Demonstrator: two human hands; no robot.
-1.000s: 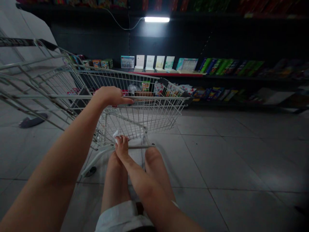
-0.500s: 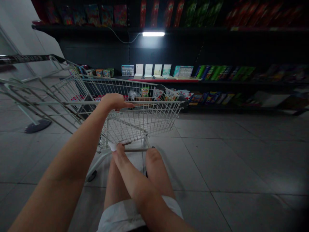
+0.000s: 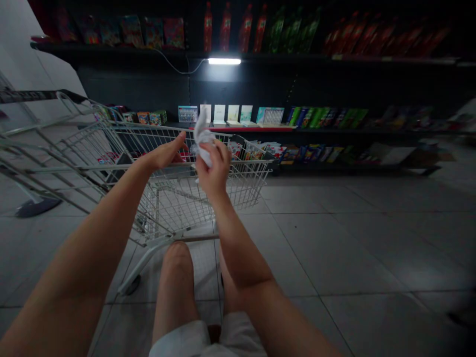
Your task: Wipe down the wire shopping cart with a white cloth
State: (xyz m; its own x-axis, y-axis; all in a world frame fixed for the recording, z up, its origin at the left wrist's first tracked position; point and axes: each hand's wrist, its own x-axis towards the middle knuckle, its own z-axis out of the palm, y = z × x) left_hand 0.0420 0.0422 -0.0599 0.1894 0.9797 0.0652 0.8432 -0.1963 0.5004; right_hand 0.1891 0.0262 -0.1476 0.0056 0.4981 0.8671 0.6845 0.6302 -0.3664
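White crumpled tissue (image 3: 204,139) has come up from the low rail of the wire trolley (image 3: 245,186); the right hand (image 3: 213,171) now grips it at the near rim, just beside the left hand (image 3: 163,154), which lies open on that rim

A shop: a wire shopping cart (image 3: 208,188) at centre left, stocked shelves (image 3: 320,121) of packaged goods across the frame's top.

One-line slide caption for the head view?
Right hand grips a crumpled white cloth above a white wire shopping cart; left hand at its rim.
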